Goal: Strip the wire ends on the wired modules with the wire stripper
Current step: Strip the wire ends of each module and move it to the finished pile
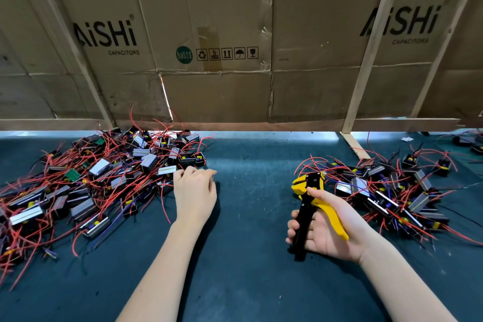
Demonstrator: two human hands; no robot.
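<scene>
A large heap of black wired modules with red wires point(104, 178) lies on the left of the dark green mat. My left hand point(194, 193) reaches to the heap's right edge, fingers loosely bent and touching the nearest module; nothing is plainly held. My right hand point(325, 230) grips a yellow and black wire stripper point(309, 198), jaws pointing up and away, handles spread in my palm. A second heap of modules point(392, 191) lies just right of the stripper.
A wall of cardboard boxes point(235, 47) with wooden slats point(366, 60) stands behind the mat's far edge. A few more modules point(467, 141) lie at the far right. Bare mat point(251, 165) separates the two heaps.
</scene>
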